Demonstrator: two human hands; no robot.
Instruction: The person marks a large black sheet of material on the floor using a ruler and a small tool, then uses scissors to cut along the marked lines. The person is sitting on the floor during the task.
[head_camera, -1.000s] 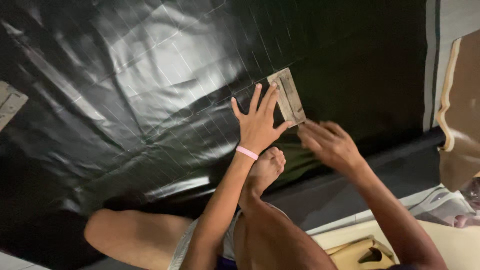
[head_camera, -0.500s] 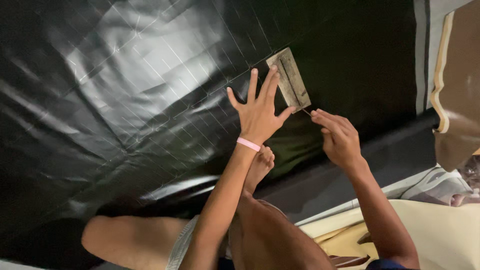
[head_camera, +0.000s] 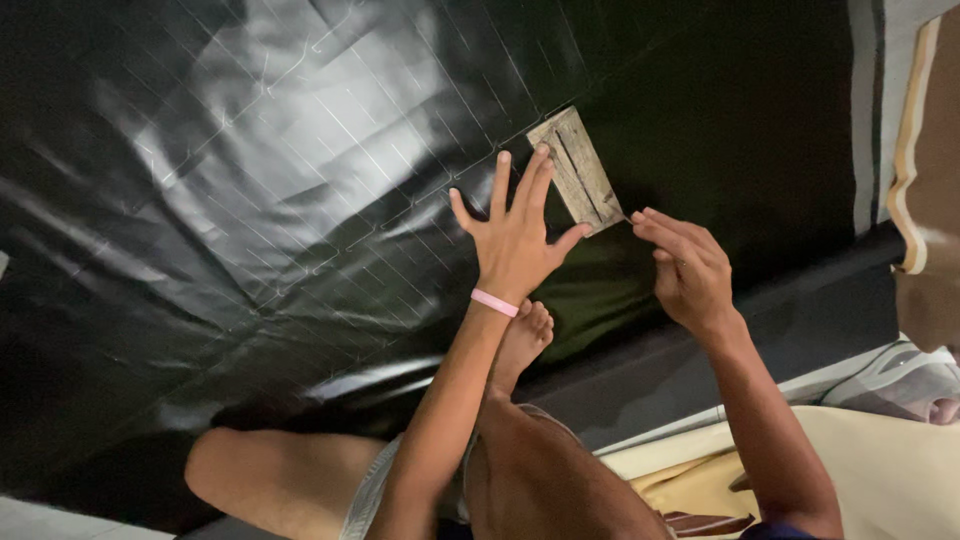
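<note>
Glossy black plastic sheet, grid-creased, spread across floor. Bare foot resting on sheet below wrist. Left hand, pink wristband, flat on sheet, fingers spread, fingertips touching edge of small wooden block. Block lying on sheet, tilted. Right hand just beside block's lower corner, fingertips pinched together; whether gripping anything, cannot tell.

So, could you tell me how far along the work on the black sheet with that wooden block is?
Done: the black sheet lies spread out, and a grid of pale lines covers its lit part. In hand: the left hand presses flat beside the wooden block, fingertips on its edge, while the right hand pinches something too small to identify at the block's lower corner. Left: the dark area right of the block shows few lines, though dimness may hide them.
</note>
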